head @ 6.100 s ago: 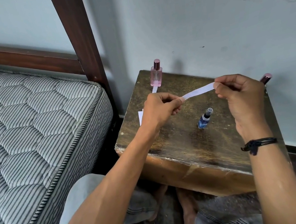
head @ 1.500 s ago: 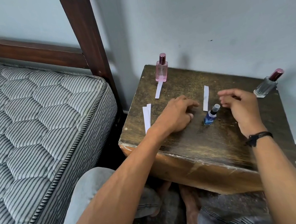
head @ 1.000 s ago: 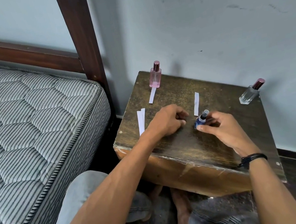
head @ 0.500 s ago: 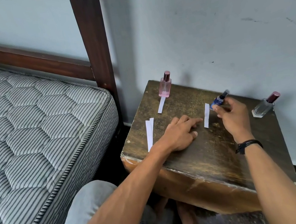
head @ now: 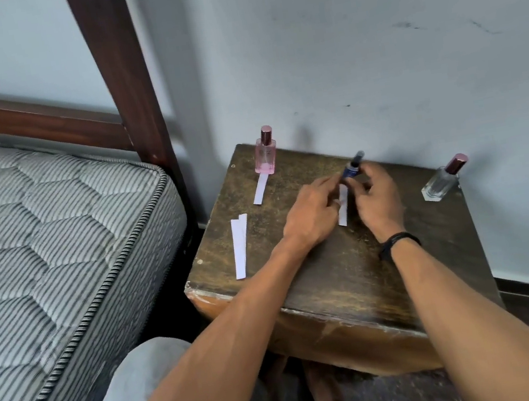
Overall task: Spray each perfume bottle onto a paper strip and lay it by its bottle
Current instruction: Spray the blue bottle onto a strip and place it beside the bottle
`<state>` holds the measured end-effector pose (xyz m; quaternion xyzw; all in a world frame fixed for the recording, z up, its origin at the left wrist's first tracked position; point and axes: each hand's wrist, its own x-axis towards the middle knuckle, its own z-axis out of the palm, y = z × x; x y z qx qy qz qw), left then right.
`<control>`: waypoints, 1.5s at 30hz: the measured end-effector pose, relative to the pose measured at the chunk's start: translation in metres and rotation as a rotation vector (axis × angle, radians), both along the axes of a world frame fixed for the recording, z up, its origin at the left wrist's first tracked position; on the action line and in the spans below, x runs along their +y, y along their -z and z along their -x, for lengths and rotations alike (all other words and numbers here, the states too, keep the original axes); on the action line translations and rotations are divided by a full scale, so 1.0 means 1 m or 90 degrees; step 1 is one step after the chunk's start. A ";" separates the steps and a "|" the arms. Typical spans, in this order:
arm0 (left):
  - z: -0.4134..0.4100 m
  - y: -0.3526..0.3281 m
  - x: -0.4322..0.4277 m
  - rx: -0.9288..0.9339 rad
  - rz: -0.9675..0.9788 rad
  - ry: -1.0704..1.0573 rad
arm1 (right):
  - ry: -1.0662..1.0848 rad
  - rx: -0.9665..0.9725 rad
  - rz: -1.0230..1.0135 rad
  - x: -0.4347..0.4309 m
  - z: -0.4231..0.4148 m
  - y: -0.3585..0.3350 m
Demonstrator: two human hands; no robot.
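On the small wooden table point(head: 339, 285), my right hand point(head: 379, 203) pinches the little blue perfume bottle point(head: 352, 168) near the back edge, and the bottle leans to the right. A white paper strip point(head: 343, 210) lies between my hands, just below the blue bottle. My left hand point(head: 314, 215) rests on the table, its straight fingers touching the strip's upper end beside the bottle. At the back left, a pink bottle point(head: 264, 153) stands with a strip point(head: 260, 189) in front of it. The clear bottle point(head: 440, 182) with a dark red cap stands at the back right with no strip by it.
Two spare paper strips point(head: 240, 246) lie overlapped near the table's left edge. A striped mattress point(head: 48, 241) and a dark wooden bedpost point(head: 125, 83) are to the left. A pale wall runs behind the table. My knees and feet are below the table's front edge.
My right hand picked up the blue bottle from the middle of the table and carried it to the far end of the laid strip. My left hand slid right to the strip.
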<state>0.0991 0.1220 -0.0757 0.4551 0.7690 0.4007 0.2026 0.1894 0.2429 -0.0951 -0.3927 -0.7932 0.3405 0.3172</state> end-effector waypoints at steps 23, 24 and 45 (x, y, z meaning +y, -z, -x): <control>-0.003 0.015 0.010 0.086 0.042 -0.028 | 0.025 -0.087 -0.017 0.006 0.003 0.009; -0.003 0.016 0.010 0.089 0.040 -0.029 | 0.023 -0.086 -0.017 0.006 0.003 0.010; -0.004 0.015 0.009 0.068 0.022 -0.041 | 0.014 -0.039 0.058 0.003 0.001 0.003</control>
